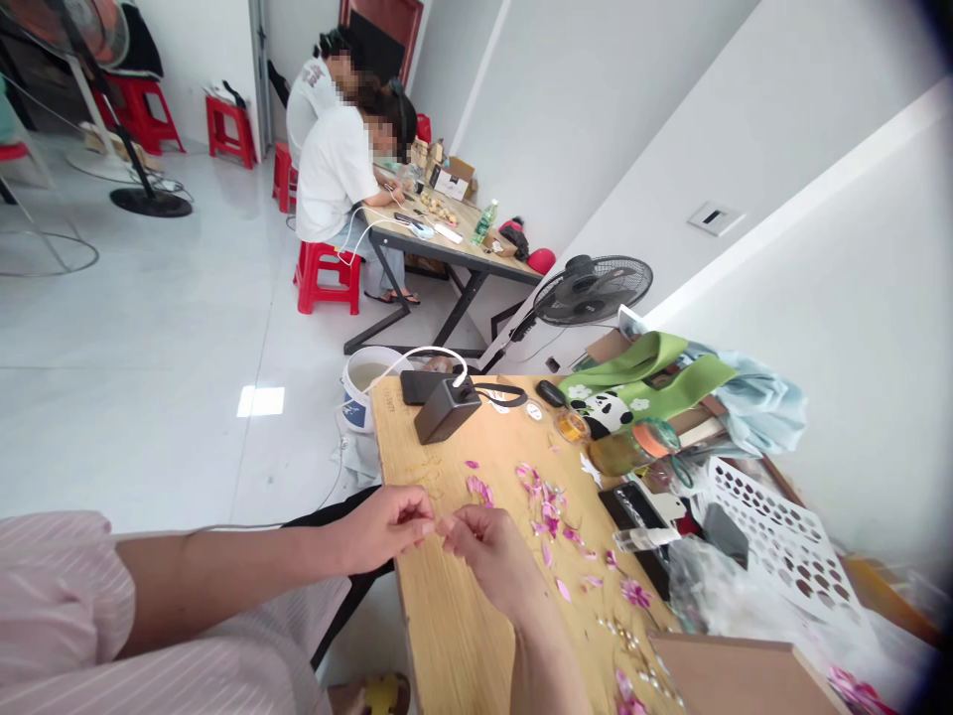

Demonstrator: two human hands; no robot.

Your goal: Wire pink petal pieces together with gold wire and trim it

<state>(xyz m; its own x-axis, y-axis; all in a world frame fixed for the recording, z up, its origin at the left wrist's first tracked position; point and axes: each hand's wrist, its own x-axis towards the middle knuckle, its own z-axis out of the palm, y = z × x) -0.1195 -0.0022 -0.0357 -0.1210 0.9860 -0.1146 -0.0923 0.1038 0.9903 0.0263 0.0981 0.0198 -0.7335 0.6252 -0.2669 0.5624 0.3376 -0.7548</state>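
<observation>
Work surface (447, 636), pale wood grain. Directly upon it: one black block-shaped device (447, 409), white cable plugged in; one flat dark item (417, 385), just behind; one small black case (551, 393); one round container, yellow contents (573, 427); loose pink petals (549, 506), scattered mid-surface; pearly beads (640, 655), nearer; one brown panel (722, 665), near right.

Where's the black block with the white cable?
In the head view, the block stands near the far left corner of the wooden table, beside a flat black device.
</observation>
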